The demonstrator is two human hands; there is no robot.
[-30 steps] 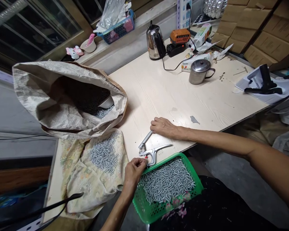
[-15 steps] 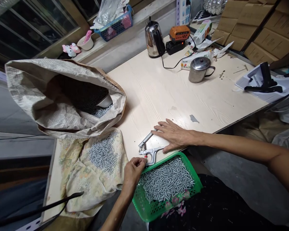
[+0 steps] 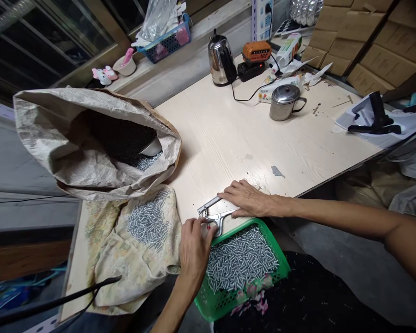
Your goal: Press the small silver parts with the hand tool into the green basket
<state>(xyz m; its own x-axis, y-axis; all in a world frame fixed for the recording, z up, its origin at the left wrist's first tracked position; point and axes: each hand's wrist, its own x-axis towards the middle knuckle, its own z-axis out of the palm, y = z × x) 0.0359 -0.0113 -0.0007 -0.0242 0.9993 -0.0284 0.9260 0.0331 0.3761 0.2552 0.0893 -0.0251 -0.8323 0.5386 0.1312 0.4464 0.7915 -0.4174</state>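
Note:
A silver spring-loaded hand pliers (image 3: 210, 203) lies on the table with its jaw end to the left. My right hand (image 3: 247, 199) is closed over the two handles, fingers on the upper one and thumb by the lower one. At the jaw end my left hand (image 3: 195, 249) curls its fingers and thumb around a small red-tipped spot; what they pinch there is too small to make out. Just below the tool, a green basket (image 3: 283, 259) holds a heap of small silver metal pins (image 3: 242, 261).
More pins (image 3: 149, 222) lie on a patterned cloth (image 3: 114, 273) at left. Behind it stands a big open sack (image 3: 97, 178) with a scoop (image 3: 151, 148) inside. Farther back are a kettle (image 3: 219, 60), a battery on a charger (image 3: 256, 52) and a lidded steel mug (image 3: 282, 104).
My left hand has moved up against the jaw end, its fingers reaching farther over it. My right hand's spread fingers have drawn together and the pliers' handles are closer.

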